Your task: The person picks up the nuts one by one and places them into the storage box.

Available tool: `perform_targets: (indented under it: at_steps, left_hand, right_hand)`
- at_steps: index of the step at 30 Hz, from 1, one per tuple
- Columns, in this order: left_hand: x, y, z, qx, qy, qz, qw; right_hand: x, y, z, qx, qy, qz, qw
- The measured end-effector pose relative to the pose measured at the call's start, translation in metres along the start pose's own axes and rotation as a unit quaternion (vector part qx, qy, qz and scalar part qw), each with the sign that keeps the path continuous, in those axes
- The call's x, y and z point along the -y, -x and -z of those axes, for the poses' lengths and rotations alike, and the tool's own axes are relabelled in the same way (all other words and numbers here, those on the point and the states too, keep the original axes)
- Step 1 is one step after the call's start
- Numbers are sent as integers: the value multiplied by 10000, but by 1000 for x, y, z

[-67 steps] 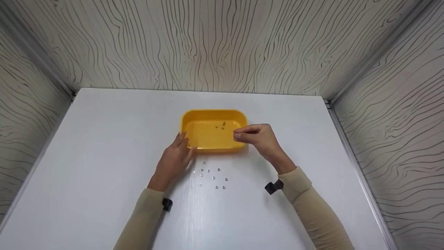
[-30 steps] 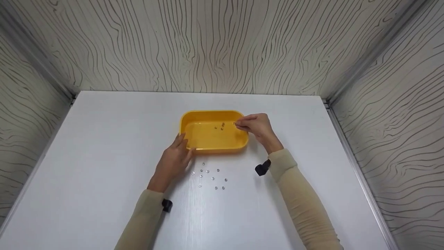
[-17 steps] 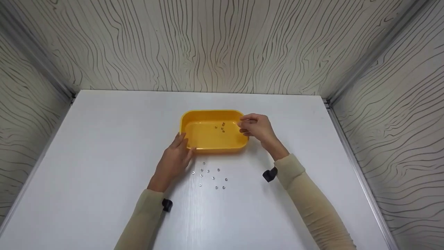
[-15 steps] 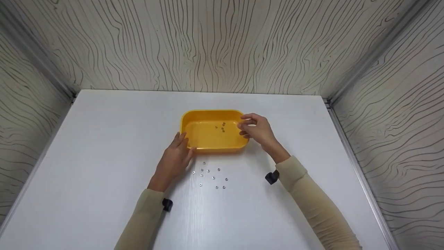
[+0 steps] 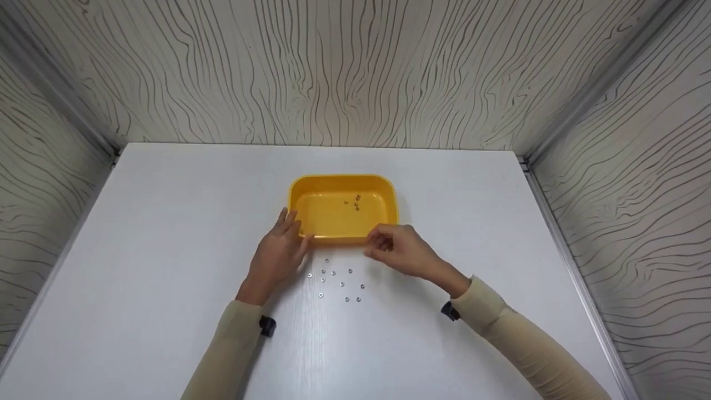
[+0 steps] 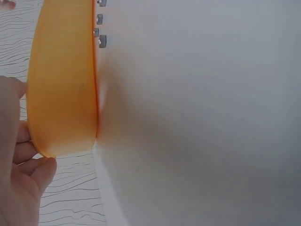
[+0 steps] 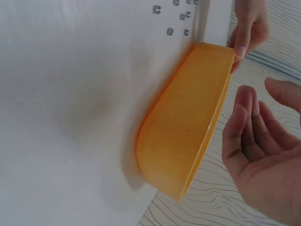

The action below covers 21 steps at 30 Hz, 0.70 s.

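A yellow plastic tub [image 5: 328, 218] stands on the white table, with several small metal nuts [image 5: 357, 205] lying in its right half. My left hand [image 5: 275, 258] holds the tub's near left corner. In the left wrist view, the thumb and fingers of my left hand [image 6: 28, 186] close on the rim. Over the near right part of the tub's front edge is my right hand [image 5: 408, 251]. The right wrist view shows the fingers of that right hand [image 7: 268, 157] loosely bent, thumb apart, with nothing between them. More loose nuts [image 5: 342, 284] lie scattered on the table in front of the tub.
The white table [image 5: 183, 222] is enclosed by a back wall [image 5: 328, 72] and side walls with a wood-line pattern. Metal frame rails [image 5: 577, 272] run along the table's sides. A black wrist camera [image 5: 268, 326] sits at the left cuff.
My right hand first pinched a nut over the tub's right side, then let it drop in among the others. It has since moved toward me, to the front edge. The left hand keeps its place.
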<state>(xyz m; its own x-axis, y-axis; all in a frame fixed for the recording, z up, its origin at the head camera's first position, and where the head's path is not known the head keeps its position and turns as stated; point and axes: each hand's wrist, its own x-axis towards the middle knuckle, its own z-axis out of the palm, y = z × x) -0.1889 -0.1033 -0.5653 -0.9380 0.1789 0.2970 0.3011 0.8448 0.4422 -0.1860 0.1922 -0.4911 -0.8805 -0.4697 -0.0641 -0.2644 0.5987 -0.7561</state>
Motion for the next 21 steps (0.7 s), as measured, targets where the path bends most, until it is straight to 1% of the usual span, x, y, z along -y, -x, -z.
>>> perform_targets:
  at_steps: [3,5,7,11,14,17,19,21]
  left_hand:
    - [0,-1,0,29,18,46,10000]
    - [0,-1,0,15,38,55,10000]
    - [0,0,0,-45,47,27,10000]
    - [1,1,0,-199,-48,-164,9997]
    - [1,2,1,-239,-95,-229,9994]
    - [2,2,1,-174,-91,-141,9997]
    - [2,1,0,-100,-100,-73,9999]
    - [2,1,0,-38,-110,-20,9999]
  right_hand:
    - [-1,5,-9,464,497,456,9966]
    - [-2,7,-13,696,767,625,9927]
    - [-2,9,-17,830,978,743,9889]
    - [-4,13,-26,931,1430,968,9806]
    - [-5,15,-33,981,1756,1176,9725]
    - [-8,16,-41,1009,1997,1399,9646]
    - [-10,18,-46,986,2259,1542,9568]
    - [-13,20,-52,878,2565,1714,9472]
